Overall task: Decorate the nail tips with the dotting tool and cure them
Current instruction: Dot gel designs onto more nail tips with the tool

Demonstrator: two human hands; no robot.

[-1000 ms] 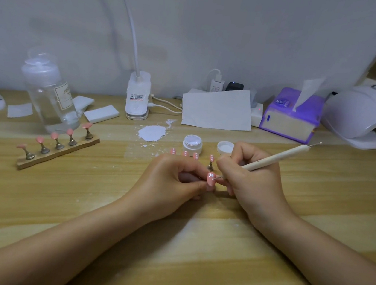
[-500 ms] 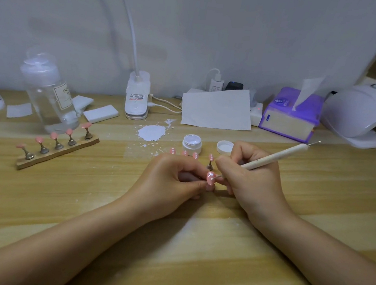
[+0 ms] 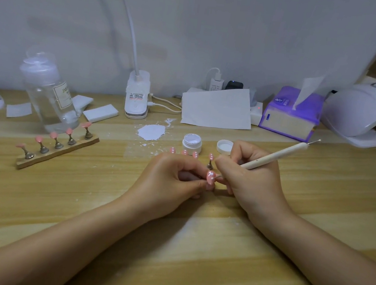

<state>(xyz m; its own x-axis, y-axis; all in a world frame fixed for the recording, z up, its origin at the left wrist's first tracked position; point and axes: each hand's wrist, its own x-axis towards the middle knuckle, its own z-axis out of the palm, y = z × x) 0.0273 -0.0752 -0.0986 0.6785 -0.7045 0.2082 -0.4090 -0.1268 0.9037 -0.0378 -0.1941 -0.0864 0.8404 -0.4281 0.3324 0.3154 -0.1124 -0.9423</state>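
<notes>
My left hand [image 3: 171,183] pinches a pink nail tip [image 3: 210,177] that carries white dots. My right hand [image 3: 249,177] grips the white dotting tool [image 3: 277,156] like a pen, its fine end touching that tip. Behind my hands stand several more dotted pink tips [image 3: 184,152] on small stands, their bases mostly hidden. An open jar of white gel [image 3: 191,143] and its lid [image 3: 224,146] sit just beyond. A wooden holder [image 3: 57,153] at the left bears plain pink tips. The white curing lamp [image 3: 374,113] stands at the far right.
A clear bottle [image 3: 49,91] stands at the back left. A clip lamp base [image 3: 137,96], white paper [image 3: 217,107], a purple tissue pack [image 3: 291,115], white blocks [image 3: 100,113] and a white paint smear [image 3: 151,132] line the back of the wooden table [image 3: 191,251].
The dotting tool's fine end has shifted slightly on the held tip. Both hands stay in place.
</notes>
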